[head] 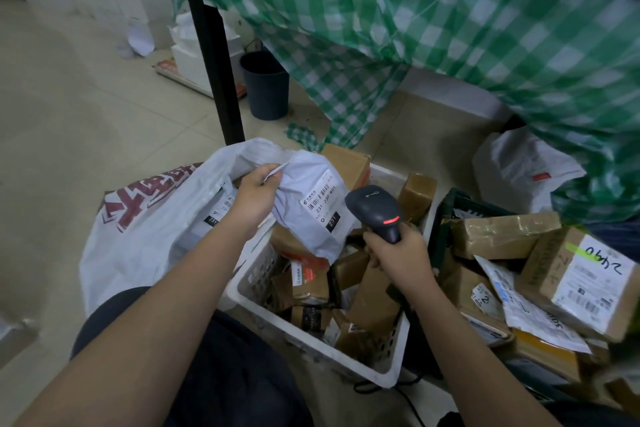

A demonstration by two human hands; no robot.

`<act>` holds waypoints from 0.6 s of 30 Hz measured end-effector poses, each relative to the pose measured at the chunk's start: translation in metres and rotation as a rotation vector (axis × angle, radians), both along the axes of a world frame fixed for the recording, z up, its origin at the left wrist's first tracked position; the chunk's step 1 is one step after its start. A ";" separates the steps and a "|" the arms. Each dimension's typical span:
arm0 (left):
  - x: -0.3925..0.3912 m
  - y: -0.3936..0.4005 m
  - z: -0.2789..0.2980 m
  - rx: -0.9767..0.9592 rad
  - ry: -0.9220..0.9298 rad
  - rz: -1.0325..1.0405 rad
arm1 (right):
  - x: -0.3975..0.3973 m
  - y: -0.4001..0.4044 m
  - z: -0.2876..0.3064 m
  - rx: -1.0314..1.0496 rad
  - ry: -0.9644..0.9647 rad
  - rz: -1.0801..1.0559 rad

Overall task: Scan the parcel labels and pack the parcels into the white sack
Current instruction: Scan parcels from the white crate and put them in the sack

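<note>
My left hand (254,196) grips the top edge of a grey poly-mailer parcel (304,191) and holds it up over the white crate (311,340). Its white label (323,203) with a barcode faces the scanner. My right hand (398,253) grips the handle of a black barcode scanner (375,210), whose red light is lit, just right of the label. The white sack (145,236) with red print lies open to the left, with labelled grey parcels inside.
The white crate holds several brown taped boxes. A dark crate (446,218) on the right is piled with more boxes and mailers. A green checked cloth (415,28) hangs over a table with a black leg (214,73). A dark bin (265,87) stands behind.
</note>
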State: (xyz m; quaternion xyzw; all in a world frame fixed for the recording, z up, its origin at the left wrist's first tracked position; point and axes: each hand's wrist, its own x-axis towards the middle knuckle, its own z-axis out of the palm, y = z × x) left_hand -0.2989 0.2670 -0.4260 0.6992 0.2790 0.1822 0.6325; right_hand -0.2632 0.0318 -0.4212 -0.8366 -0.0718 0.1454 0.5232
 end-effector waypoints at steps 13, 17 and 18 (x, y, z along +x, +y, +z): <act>0.011 0.116 0.051 0.314 -0.105 0.225 | 0.034 0.105 0.015 0.024 0.020 -0.016; 0.041 0.136 0.016 0.498 -0.075 0.170 | 0.059 0.142 -0.009 0.018 0.022 -0.007; 0.047 0.137 0.002 0.536 -0.066 0.133 | 0.065 0.150 -0.016 0.017 0.019 -0.007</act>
